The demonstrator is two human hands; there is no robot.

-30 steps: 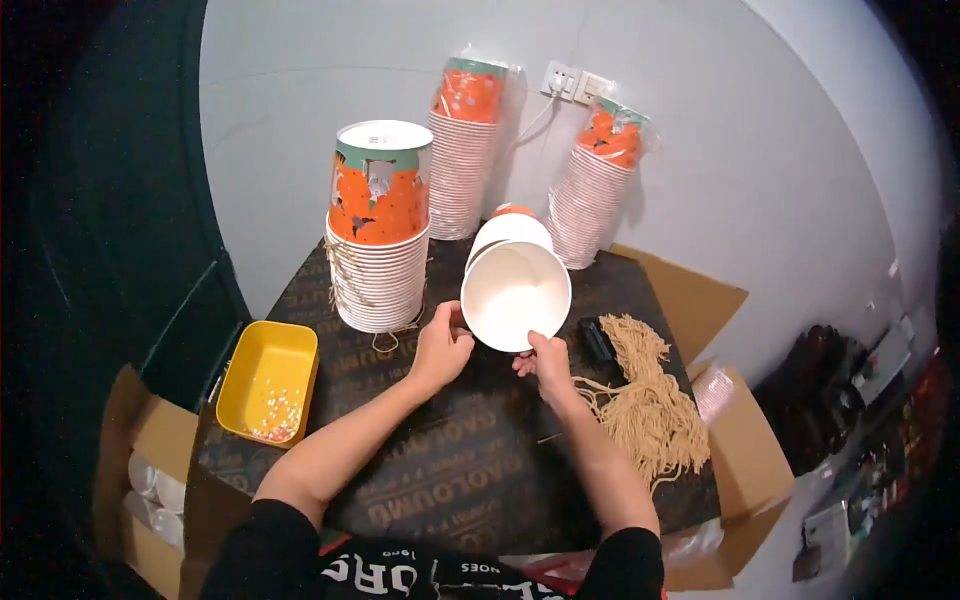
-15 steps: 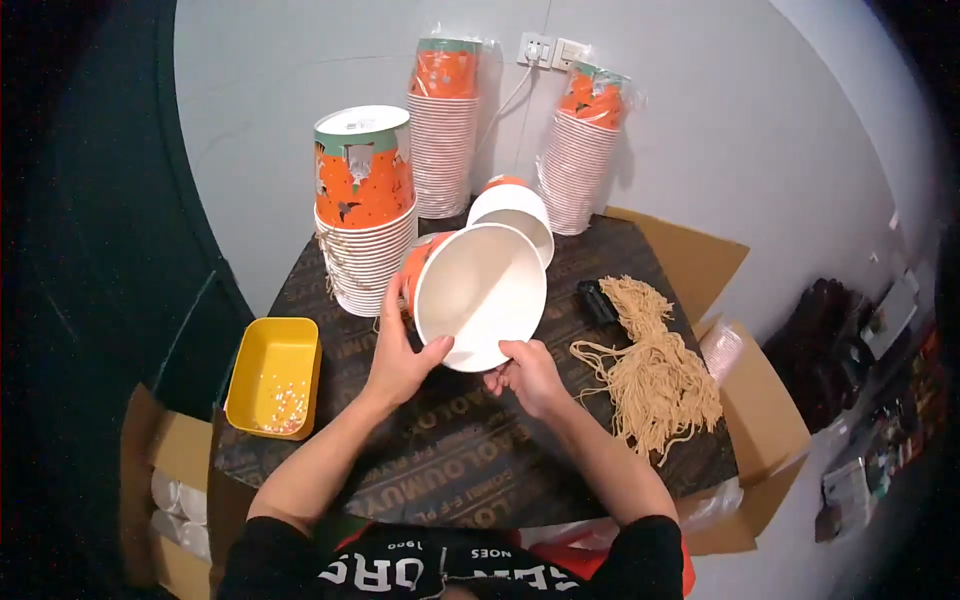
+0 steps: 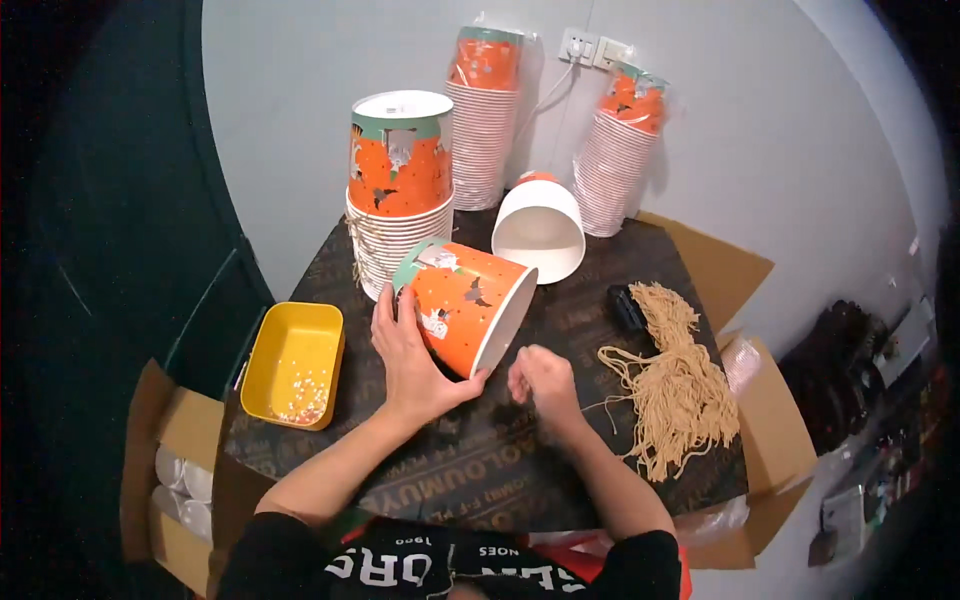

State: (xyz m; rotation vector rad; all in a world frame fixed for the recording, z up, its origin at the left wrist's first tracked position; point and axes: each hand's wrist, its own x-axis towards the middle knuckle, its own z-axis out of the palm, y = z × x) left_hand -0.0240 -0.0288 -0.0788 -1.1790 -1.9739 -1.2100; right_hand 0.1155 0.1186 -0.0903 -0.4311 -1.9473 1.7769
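Tipped further since the earlier frame, the orange paper bucket now lies sideways on the dark table, its white mouth turned right. The left hand wraps its side. The right hand hovers beside the rim, fingers pinched narrow; what it pinches cannot be told. A yellow tray holds small pale bits. Behind stands a stack of orange buckets; tan strings lie right.
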